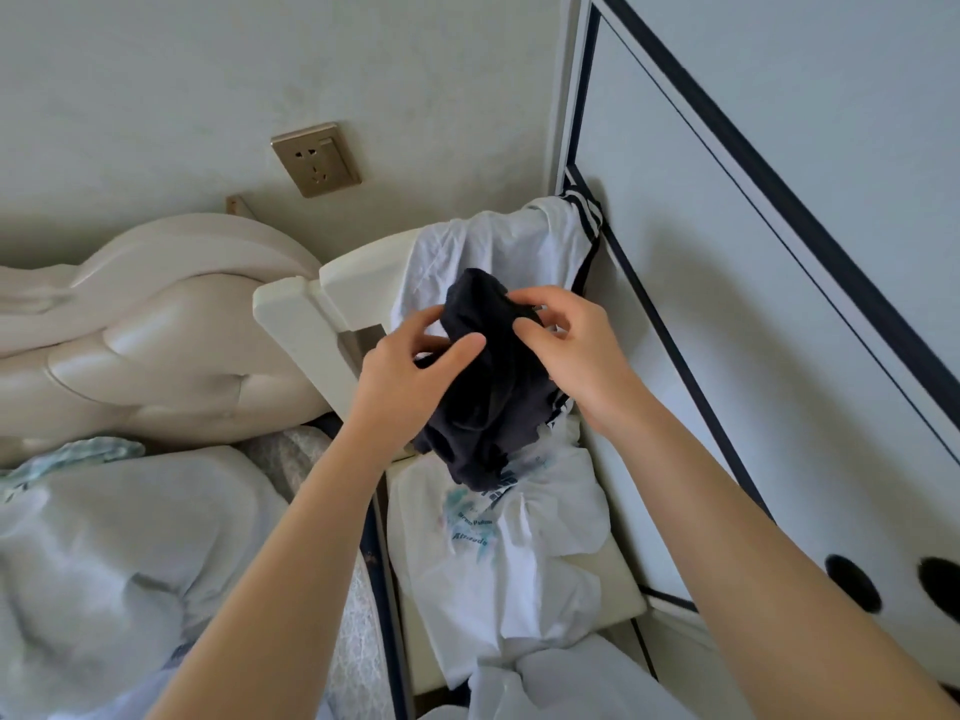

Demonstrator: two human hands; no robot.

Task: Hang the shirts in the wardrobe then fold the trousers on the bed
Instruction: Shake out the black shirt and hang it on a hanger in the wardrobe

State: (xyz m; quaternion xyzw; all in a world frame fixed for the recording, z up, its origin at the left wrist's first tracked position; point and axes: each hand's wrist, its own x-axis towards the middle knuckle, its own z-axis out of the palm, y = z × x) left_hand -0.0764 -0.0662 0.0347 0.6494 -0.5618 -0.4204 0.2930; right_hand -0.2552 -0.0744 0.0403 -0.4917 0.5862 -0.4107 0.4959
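Item: dark garment (pixel 488 407), bunched, kind not determinable (shirt or trousers cannot be told while it is crumpled). Location: held in the air above the chair (pixel 291 304), over the back edge of its seat and clear of the seat itself. Left grip (pixel 410 376): fingers curled behind the cloth, thumb laid across its front, closed on the upper left of the bunch. Right grip (pixel 566 345): fingertips and thumb pinching a fold at the top right of the bunch. The two grips are close together, with the garment between them at its upper end. Long axis: runs downward from the grips toward the seat, the lower end hanging loose just above a white printed garment (pixel 498 553) spread on the seat. A second white garment (pixel 498 252), with dark stripes, drapes over the chair's top back edge. Surroundings: wardrobe door (pixel 779 304) on the right, apparently closed, nearer the right grip; bed (pixel 130 537) with pale bedding on the left, nearer the left grip. Judgement: the garment probably needs shaking out along that downward axis to identify it, and its destination follows from that (wardrobe if shirt, bed if trousers).
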